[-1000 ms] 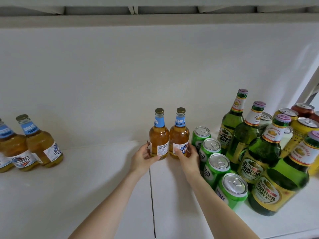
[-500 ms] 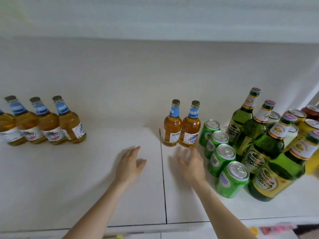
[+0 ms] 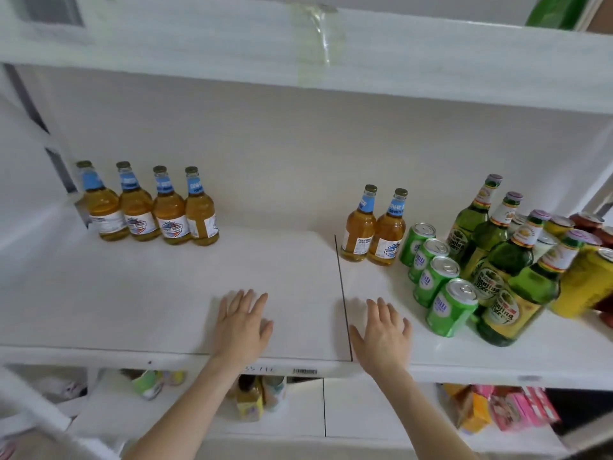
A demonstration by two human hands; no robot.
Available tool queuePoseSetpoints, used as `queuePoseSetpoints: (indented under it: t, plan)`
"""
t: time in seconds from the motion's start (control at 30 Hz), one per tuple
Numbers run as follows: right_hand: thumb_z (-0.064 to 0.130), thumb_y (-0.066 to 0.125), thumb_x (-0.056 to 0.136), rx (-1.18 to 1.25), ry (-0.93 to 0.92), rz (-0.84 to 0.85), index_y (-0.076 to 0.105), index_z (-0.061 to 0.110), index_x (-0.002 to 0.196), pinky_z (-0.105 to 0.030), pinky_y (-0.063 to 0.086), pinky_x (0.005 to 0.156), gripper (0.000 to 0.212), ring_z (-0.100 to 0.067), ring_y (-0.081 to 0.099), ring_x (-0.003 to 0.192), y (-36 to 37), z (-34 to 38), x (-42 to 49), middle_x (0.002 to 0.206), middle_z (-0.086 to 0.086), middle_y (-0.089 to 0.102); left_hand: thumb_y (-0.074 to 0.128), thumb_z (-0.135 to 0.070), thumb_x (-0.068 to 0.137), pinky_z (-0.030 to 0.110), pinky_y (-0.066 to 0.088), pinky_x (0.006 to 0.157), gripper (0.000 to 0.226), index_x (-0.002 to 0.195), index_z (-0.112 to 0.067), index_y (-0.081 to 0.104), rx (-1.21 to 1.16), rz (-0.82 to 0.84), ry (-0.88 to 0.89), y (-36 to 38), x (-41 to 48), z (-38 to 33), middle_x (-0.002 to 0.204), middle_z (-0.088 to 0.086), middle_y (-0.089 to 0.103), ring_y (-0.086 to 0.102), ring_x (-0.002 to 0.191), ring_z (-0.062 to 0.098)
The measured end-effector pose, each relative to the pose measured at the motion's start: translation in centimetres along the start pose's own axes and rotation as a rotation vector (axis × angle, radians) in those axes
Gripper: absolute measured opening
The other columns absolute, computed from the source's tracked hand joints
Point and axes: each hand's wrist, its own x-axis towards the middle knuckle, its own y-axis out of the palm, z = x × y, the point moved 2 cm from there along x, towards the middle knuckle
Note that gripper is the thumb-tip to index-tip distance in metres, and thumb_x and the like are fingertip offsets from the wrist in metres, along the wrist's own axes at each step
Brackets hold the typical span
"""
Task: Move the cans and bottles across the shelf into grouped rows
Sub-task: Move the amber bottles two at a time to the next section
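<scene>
Two amber bottles with blue neck labels [image 3: 373,227] stand side by side near the middle of the white shelf [image 3: 166,293]. Several more amber bottles [image 3: 149,207] form a row at the far left. To the right, several green cans [image 3: 438,277] run in a diagonal line, with several tall green bottles [image 3: 497,260] behind them. My left hand [image 3: 243,322] and my right hand [image 3: 381,333] lie flat and empty near the shelf's front edge, fingers spread, well short of the two amber bottles.
Yellow cans [image 3: 583,283] and dark red cans [image 3: 590,222] crowd the far right end. An upper shelf board [image 3: 331,58] hangs overhead. A lower shelf holds small bottles [image 3: 252,396] and pink and orange packages [image 3: 507,410].
Both hands let go of the two amber bottles and drew back to the shelf's front edge. The view pulled back and now shows the whole left row.
</scene>
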Motion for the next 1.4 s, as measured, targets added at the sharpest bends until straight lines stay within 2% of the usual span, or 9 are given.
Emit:
queuePoseSetpoints:
  t: [0.07,0.2,0.37,0.53,0.77,1.07,1.4]
  plan:
    - [0.056,0.038,0.097,-0.006,-0.006,-0.001,0.028,0.021,0.151,-0.047,0.016,0.119,0.066,-0.022,0.021,0.149,-0.4,1.0,-2.4,0.161,0.0,0.027,0.046,-0.045,0.097,0.048,0.009,0.122,0.059,0.151,-0.022,0.037,0.003,0.002,0.022,-0.7,-2.3,0.7,0.158,0.009,0.035,0.025,0.149,0.027]
    - [0.056,0.037,0.098,-0.001,-0.023,0.016,0.027,0.021,0.151,-0.048,0.014,0.119,0.064,-0.022,0.02,0.149,-1.0,3.3,-6.4,0.161,0.0,0.027,0.036,-0.051,0.099,0.046,0.005,0.122,0.061,0.154,-0.026,0.028,0.052,0.037,0.044,-1.8,-6.2,2.6,0.162,0.006,0.027,0.018,0.151,0.025]
    - [0.055,0.037,0.098,0.035,-0.019,0.019,0.028,0.021,0.151,-0.049,0.011,0.119,0.063,-0.021,0.017,0.151,-1.1,7.1,-9.9,0.162,0.0,0.025,0.035,-0.054,0.099,0.048,0.006,0.123,0.062,0.154,-0.025,0.027,0.069,0.02,0.057,-3.4,-9.1,5.5,0.162,0.007,0.027,0.018,0.151,0.026]
    - [0.057,0.034,0.099,0.061,0.007,0.018,0.024,0.023,0.153,-0.048,0.007,0.12,0.065,-0.019,0.013,0.152,-0.8,12.6,-11.5,0.164,0.002,0.021,0.029,-0.057,0.099,0.046,0.003,0.124,0.064,0.156,-0.029,0.019,0.102,0.043,0.074,-4.6,-9.7,10.2,0.164,0.004,0.02,0.012,0.152,0.023]
    - [0.056,0.034,0.099,0.098,0.07,-0.035,0.031,0.022,0.151,-0.051,0.01,0.12,0.063,-0.021,0.018,0.151,0.0,22.2,-12.5,0.162,0.0,0.027,0.031,-0.055,0.099,0.044,0.005,0.123,0.063,0.155,-0.029,0.019,0.141,0.057,0.161,-6.9,-7.8,19.0,0.164,0.006,0.02,0.013,0.152,0.024]
    - [0.056,0.034,0.098,0.08,0.052,-0.065,0.031,0.021,0.151,-0.05,0.01,0.12,0.063,-0.022,0.019,0.15,-0.1,31.4,-10.1,0.161,-0.001,0.028,0.034,-0.055,0.098,0.044,0.011,0.123,0.064,0.155,-0.027,0.022,0.122,0.025,0.175,-9.3,-4.1,27.6,0.163,0.007,0.023,0.017,0.151,0.025]
    - [0.057,0.035,0.098,0.049,-0.019,-0.083,0.027,0.021,0.152,-0.05,0.011,0.119,0.065,-0.022,0.019,0.15,0.9,35.5,-1.3,0.162,-0.001,0.027,0.039,-0.054,0.098,0.039,0.019,0.121,0.066,0.155,-0.024,0.021,0.078,-0.028,0.126,-8.8,4.6,30.8,0.162,0.007,0.026,0.021,0.15,0.024]
